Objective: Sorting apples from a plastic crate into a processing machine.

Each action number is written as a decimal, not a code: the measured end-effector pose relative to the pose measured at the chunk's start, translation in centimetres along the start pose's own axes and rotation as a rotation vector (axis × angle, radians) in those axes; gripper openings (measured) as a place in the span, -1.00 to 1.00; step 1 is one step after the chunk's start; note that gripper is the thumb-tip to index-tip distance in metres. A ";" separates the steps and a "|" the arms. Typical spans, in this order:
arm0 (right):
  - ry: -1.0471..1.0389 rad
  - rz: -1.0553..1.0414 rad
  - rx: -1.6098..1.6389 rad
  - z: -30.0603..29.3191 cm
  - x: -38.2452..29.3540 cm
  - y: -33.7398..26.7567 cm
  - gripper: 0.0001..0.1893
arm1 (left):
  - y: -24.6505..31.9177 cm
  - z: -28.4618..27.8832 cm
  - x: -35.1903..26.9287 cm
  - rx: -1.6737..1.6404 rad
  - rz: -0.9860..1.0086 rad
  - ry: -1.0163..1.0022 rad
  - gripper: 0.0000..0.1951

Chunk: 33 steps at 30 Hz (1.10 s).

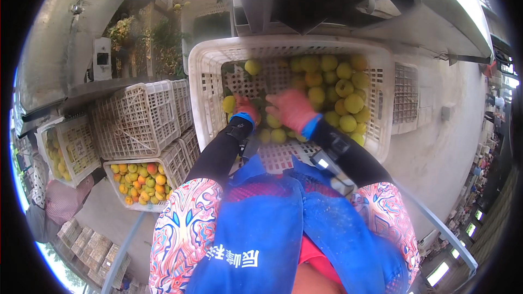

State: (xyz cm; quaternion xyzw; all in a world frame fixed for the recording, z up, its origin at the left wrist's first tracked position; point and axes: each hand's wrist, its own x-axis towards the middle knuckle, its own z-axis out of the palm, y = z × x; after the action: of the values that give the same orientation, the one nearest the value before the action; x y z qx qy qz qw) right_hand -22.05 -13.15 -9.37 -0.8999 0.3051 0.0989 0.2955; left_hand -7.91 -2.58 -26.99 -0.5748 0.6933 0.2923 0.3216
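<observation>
A large white perforated plastic crate (292,41) lies before me, with many yellow-green round fruits (347,123) heaped mostly along its right side. Both my hands reach into it, in pinkish-red gloves with blue cuffs. My left hand (246,108) is over the left part, beside a yellow fruit (229,104); its fingers point down and what they touch is hidden. My right hand (293,108) is blurred above the crate's middle, near the edge of the heap, its fingers pointing left; whether it holds anything is unclear. Another fruit (253,67) lies near the far left corner among green leaves.
At the left, an empty-looking white crate (126,118) is stacked over a crate of orange and yellow fruits (141,183). Beyond them a person (67,198) is beside another fruit crate (77,151). Metal machinery (441,20) overhangs the far side; a metal rail (437,222) runs at right.
</observation>
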 end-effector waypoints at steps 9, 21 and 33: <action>-0.271 0.283 0.199 11.9 1.6 5.6 -0.12 | -1.5 -5.2 -2.5 -0.290 -0.007 -0.098 -0.48; 0.701 0.143 0.764 -4.7 -2.3 -3.4 -0.05 | -2.5 -15.6 -15.4 -2.670 0.870 0.338 -0.06; 1.179 0.091 0.340 -11.4 -1.1 -7.3 -0.12 | -3.0 -20.6 -18.9 -2.650 1.071 0.587 -0.26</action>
State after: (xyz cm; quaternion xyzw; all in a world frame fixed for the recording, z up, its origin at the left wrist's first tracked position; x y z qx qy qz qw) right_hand -18.55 -14.72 3.67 -0.7296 0.4666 -0.4529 0.2117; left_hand -4.67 -7.55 0.49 -0.1598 0.0875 0.6607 -0.7282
